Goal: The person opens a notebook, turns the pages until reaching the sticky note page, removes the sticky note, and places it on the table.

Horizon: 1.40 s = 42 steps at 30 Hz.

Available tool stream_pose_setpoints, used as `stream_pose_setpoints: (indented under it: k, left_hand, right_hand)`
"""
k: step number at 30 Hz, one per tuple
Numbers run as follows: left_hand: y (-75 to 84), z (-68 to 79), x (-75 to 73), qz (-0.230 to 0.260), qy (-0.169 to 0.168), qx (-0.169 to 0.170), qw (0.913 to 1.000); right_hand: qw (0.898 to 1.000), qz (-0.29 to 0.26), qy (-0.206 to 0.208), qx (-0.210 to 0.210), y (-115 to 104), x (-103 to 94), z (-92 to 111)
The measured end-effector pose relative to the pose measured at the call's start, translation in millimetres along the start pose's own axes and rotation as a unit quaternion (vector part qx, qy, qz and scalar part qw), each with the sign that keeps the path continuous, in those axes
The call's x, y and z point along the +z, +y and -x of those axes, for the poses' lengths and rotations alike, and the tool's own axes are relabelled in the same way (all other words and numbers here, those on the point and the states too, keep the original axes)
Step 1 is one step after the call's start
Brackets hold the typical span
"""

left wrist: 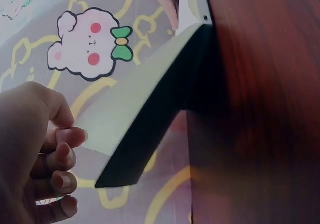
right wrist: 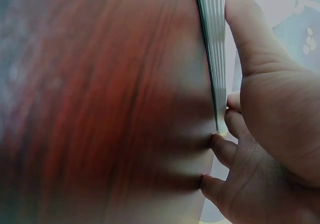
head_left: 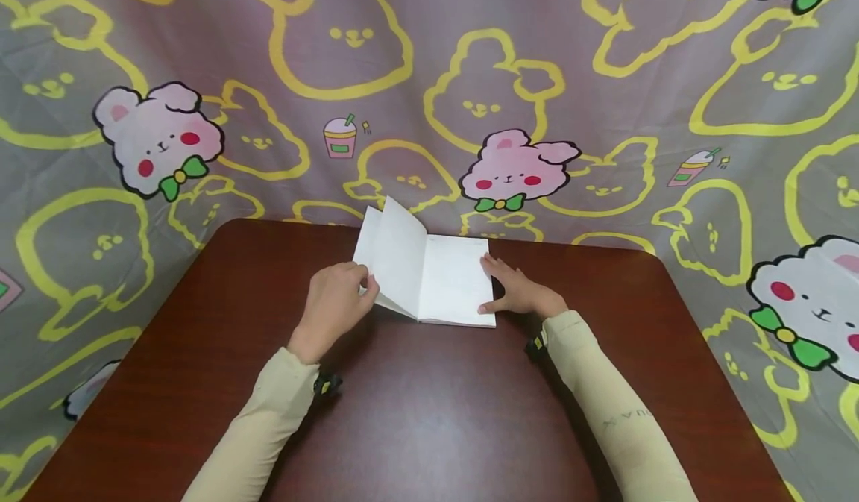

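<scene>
An open notebook with blank-looking white pages lies near the far edge of the table. Its left part is lifted at a slant, and one raised leaf stands apart from the pages behind it. My left hand pinches the outer edge of a page between thumb and index finger; the dark cover shows below. On the right side, my right hand rests with spread fingers at the notebook's edge. In the right wrist view, the thumb lies on the page and some fingertips touch the table.
The brown wooden table has rounded far corners. Just behind it hangs a grey curtain with cartoon prints, close to the notebook's top edge.
</scene>
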<state>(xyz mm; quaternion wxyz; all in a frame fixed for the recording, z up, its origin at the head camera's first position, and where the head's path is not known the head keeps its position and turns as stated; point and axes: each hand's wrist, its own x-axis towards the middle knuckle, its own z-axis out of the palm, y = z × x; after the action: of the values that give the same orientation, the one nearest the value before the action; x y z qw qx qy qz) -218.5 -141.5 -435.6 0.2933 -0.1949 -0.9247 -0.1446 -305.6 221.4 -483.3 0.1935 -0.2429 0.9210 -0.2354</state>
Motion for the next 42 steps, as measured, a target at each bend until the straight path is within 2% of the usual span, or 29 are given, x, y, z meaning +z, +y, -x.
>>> stream_pose_setpoints:
  k: [3, 9, 17, 22, 29, 34, 39, 42]
  left_hand:
    - [-4.7, 1.8, -0.1, -0.001, -0.011, -0.011, 0.9999]
    - [-10.5, 9.8, -1.3, -0.001, -0.065, -0.05, 0.9966]
    - [-21.0, 17.9, 6.4, 0.002, -0.092, -0.088, 0.9918]
    - [-24.0, 22.6, 11.3, 0.017, -0.138, -0.119, 0.9831]
    - [-27.5, 22.9, 20.1, 0.023, -0.176, -0.153, 0.9722]
    - [-27.2, 24.3, 27.0, 0.033, -0.215, -0.183, 0.9589]
    - [-28.1, 25.1, 29.7, 0.047, -0.242, -0.198, 0.9488]
    - [-28.9, 22.3, 28.6, 0.04, -0.255, -0.206, 0.9438]
  right_hand:
    - [1.0, -0.004, 0.01, -0.002, 1, -1.3, -1]
    - [1.0, 0.001, 0.0, 0.004, 1, -0.4, 1]
    - [1.0, -0.004, 0.007, 0.001, -1, -0.3, -1]
    - [1.0, -0.006, 0.003, -0.001, 0, 0.6, -1]
    - [1.0, 0.002, 0.015, -0.012, 2, 0.2, -1]
    - [1.0, 0.002, 0.012, -0.014, 2, 0.7, -1]
    - [1.0, -0.001, 0.011, -0.015, 2, 0.4, -1]
    - [1.0, 0.002, 0.014, -0.014, 3, -0.6, -2]
